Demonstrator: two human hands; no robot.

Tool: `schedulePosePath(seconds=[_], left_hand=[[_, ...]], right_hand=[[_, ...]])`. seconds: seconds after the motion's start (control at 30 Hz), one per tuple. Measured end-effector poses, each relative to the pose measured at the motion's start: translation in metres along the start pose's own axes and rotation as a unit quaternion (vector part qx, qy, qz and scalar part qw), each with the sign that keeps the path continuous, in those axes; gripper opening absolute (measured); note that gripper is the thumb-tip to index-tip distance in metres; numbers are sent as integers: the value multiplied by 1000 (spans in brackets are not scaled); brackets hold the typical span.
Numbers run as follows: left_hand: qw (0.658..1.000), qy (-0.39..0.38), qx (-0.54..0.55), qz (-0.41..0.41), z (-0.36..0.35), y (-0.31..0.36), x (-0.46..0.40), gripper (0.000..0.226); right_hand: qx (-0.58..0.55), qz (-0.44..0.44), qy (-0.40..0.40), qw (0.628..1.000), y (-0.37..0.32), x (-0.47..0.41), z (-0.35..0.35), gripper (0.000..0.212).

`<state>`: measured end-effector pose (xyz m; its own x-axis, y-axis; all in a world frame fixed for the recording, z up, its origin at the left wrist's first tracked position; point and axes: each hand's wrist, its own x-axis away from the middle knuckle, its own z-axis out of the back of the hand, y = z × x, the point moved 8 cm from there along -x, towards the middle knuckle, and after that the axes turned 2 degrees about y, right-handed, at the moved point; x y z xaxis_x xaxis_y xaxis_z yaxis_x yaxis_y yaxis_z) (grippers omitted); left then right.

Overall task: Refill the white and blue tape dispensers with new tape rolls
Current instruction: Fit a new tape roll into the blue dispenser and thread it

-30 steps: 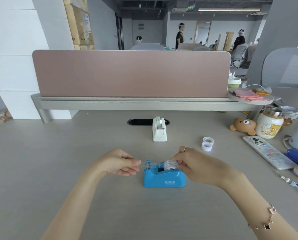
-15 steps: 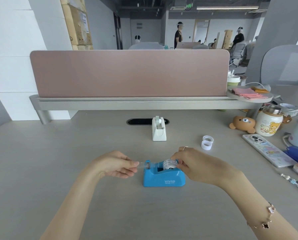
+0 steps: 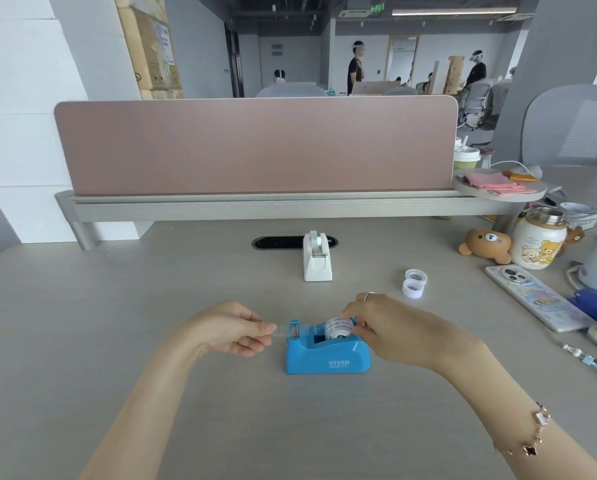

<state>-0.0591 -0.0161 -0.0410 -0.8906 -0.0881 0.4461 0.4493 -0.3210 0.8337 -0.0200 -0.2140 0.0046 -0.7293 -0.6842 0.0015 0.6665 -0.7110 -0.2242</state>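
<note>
My left hand (image 3: pixel 236 329) pinches the free end of the clear tape (image 3: pixel 280 330) between thumb and forefinger, just left of the cutter on the blue dispenser (image 3: pixel 328 353). My right hand (image 3: pixel 390 329) grips the new tape roll (image 3: pixel 338 328) with its fingertips (image 3: pixel 359 323) — the roll sits in the dispenser's cradle, its strip running forward over the blade to my other hand. The blue dispenser stands on the grey desk (image 3: pixel 82 341) between my wrists. Farther back, near the cable slot, the white dispenser (image 3: pixel 317 259) stands upright with a roll in it — well apart from the blue one. To its right lie two empty tape cores (image 3: pixel 414 283), touching each other, and beyond them a phone (image 3: pixel 532 296) rests face down.
</note>
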Motion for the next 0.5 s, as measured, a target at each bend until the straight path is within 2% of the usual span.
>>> schedulePosePath(seconds=[0.17, 0.5], left_hand=[[1000, 1, -12, 8, -4, -6, -7, 10], [994, 5, -105, -5, -26, -5, -12, 16]], right_hand=[[6, 2, 0, 1000, -1, 0, 0, 17], [12, 0, 6, 1000, 1, 0, -2, 18]])
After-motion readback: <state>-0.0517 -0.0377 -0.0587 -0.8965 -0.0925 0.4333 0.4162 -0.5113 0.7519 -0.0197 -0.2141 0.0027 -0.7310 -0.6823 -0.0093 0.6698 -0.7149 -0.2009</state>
